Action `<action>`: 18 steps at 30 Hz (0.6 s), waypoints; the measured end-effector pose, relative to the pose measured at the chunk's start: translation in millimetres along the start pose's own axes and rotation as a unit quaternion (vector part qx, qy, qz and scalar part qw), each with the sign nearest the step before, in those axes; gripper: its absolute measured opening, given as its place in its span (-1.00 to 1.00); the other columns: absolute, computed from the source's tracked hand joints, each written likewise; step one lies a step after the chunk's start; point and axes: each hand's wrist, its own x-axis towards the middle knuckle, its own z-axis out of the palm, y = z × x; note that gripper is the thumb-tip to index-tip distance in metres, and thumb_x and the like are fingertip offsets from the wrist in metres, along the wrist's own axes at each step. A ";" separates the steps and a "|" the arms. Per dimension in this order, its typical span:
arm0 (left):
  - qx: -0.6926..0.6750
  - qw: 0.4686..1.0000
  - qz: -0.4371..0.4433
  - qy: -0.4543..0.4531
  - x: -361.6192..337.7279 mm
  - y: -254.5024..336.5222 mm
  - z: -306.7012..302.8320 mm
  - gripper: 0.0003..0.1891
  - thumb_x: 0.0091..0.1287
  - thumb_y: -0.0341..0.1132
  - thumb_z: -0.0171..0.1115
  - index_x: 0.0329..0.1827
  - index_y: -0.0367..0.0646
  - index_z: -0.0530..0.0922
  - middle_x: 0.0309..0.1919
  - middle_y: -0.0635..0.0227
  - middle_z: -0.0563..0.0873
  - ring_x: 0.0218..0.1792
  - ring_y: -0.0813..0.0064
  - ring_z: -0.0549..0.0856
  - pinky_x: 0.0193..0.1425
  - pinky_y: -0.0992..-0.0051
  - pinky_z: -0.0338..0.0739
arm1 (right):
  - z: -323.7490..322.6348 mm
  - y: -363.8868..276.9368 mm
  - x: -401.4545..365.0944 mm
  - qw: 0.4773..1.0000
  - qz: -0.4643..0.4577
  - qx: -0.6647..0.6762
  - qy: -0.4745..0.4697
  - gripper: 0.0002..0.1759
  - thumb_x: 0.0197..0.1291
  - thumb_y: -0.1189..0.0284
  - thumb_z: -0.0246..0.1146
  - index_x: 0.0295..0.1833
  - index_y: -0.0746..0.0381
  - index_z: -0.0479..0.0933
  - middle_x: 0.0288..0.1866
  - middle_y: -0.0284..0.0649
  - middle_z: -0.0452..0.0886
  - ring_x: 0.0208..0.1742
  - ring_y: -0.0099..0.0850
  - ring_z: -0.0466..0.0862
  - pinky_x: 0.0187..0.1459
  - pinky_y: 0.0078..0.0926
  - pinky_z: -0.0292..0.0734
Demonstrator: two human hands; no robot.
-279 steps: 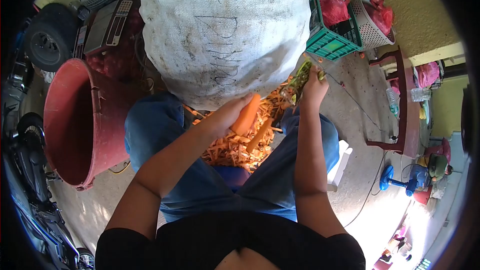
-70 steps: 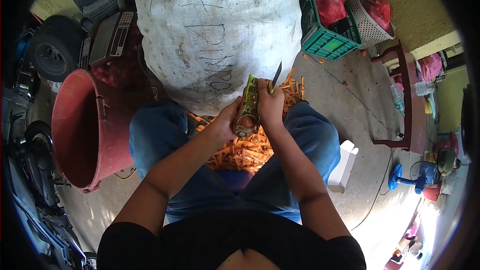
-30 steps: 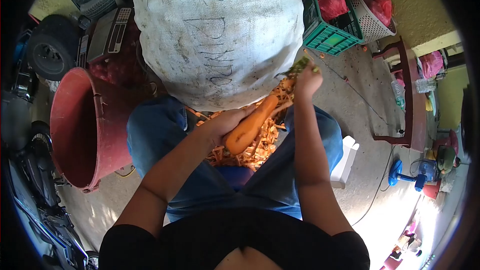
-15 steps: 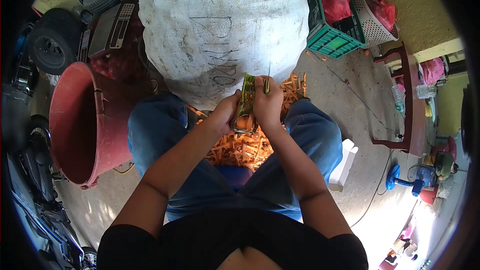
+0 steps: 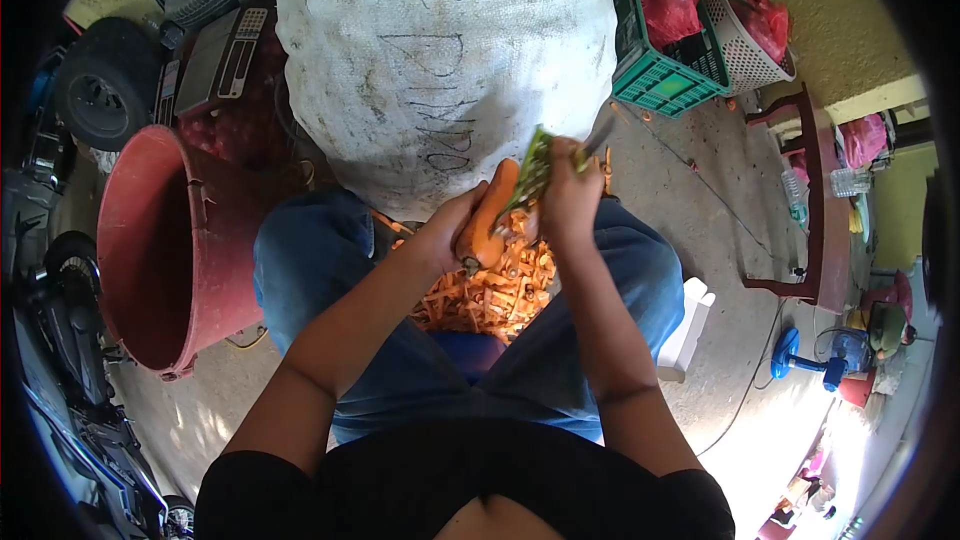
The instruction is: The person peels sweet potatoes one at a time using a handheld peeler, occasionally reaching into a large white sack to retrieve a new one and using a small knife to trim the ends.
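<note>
An orange carrot lies along my left hand, its stem end pointing down toward me and my fingers closed around its side. My right hand grips a green peeler with a perforated body, held slanted just right of the carrot. A knife blade also sticks out at the top of that hand. Beneath both hands, between my knees, is a heap of orange carrot peelings.
A large white woven sack stands right in front of me. To the left is a red tub. Ahead on the right are a green crate and a white basket. A white box lies beside my right knee.
The peeler has moved off the carrot, up and to the right with my right hand, and the knife tilts rightward. More of the carrot now shows in my left hand.
</note>
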 end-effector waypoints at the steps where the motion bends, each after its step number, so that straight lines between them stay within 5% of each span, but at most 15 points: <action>1: -0.036 0.999 -0.008 -0.004 -1.4 0.6 5.0 -0.68 0.32 -0.12 -0.25 -0.13 -0.15 0.35 -0.39 0.31 0.56 -0.42 0.47 0.59 -0.37 0.48 0.54 | 5.0 -1.8 -11.0 0.999 -0.020 -0.037 -0.024 -0.70 0.15 0.33 0.05 -0.39 0.38 0.46 -0.63 -0.25 0.48 -0.63 -0.53 0.43 -0.59 -0.58 0.29; 3: -0.088 0.995 -0.023 -0.046 0.0 0.8 3.2 -0.65 0.33 -0.09 -0.31 -0.15 -0.14 0.37 -0.38 0.32 0.57 -0.42 0.47 0.59 -0.34 0.45 0.54 | 16.2 0.5 -25.2 0.992 -0.097 -0.077 -0.032 -0.72 0.15 0.35 0.04 -0.35 0.39 0.44 -0.63 -0.17 0.48 -0.62 -0.45 0.45 -0.55 -0.51 0.33; 7: -0.066 0.996 0.004 -0.053 -0.5 -3.8 -0.8 -0.73 0.32 -0.25 -0.23 -0.15 -0.25 0.38 -0.35 0.29 0.58 -0.38 0.50 0.61 -0.31 0.47 0.56 | 19.1 2.4 -26.5 0.992 -0.082 -0.087 -0.028 -0.73 0.15 0.36 0.04 -0.35 0.39 0.44 -0.62 -0.07 0.49 -0.62 -0.35 0.48 -0.52 -0.45 0.35; 13: -0.049 0.999 -0.013 -0.009 -7.9 -1.7 15.5 -0.69 0.32 -0.17 -0.21 -0.17 -0.23 0.39 -0.36 0.29 0.58 -0.37 0.50 0.61 -0.29 0.49 0.56 | 16.5 14.2 -15.2 0.973 -0.139 -0.182 0.005 -0.73 0.14 0.36 0.04 -0.38 0.39 0.45 -0.63 -0.06 0.49 -0.64 -0.30 0.48 -0.52 -0.37 0.36; 14: 0.046 0.998 -0.024 0.023 -13.1 1.8 22.2 -0.66 0.32 -0.12 -0.25 -0.16 -0.20 0.38 -0.38 0.30 0.57 -0.43 0.51 0.59 -0.33 0.50 0.54 | 14.3 13.1 -7.6 0.973 -0.140 -0.182 0.004 -0.73 0.14 0.36 0.04 -0.38 0.39 0.45 -0.63 -0.06 0.49 -0.64 -0.30 0.48 -0.52 -0.37 0.36; 16: 0.139 0.988 -0.033 0.058 -16.2 -2.7 20.8 -0.63 0.33 -0.07 -0.29 -0.16 -0.17 0.37 -0.41 0.30 0.56 -0.48 0.52 0.58 -0.36 0.50 0.52 | 5.1 9.3 16.6 0.966 -0.106 -0.220 0.086 -0.75 0.09 0.40 0.07 -0.46 0.38 0.48 -0.64 -0.14 0.49 -0.62 -0.42 0.46 -0.54 -0.47 0.32; 18: 0.133 0.988 -0.073 -0.035 -14.4 -23.4 8.7 -0.63 0.31 -0.09 -0.21 -0.13 -0.22 0.39 -0.40 0.32 0.56 -0.45 0.54 0.58 -0.39 0.52 0.53 | -10.8 11.8 45.8 0.969 -0.052 -0.162 0.177 -0.73 0.08 0.39 0.07 -0.53 0.37 0.48 -0.68 -0.15 0.47 -0.65 -0.41 0.44 -0.57 -0.43 0.31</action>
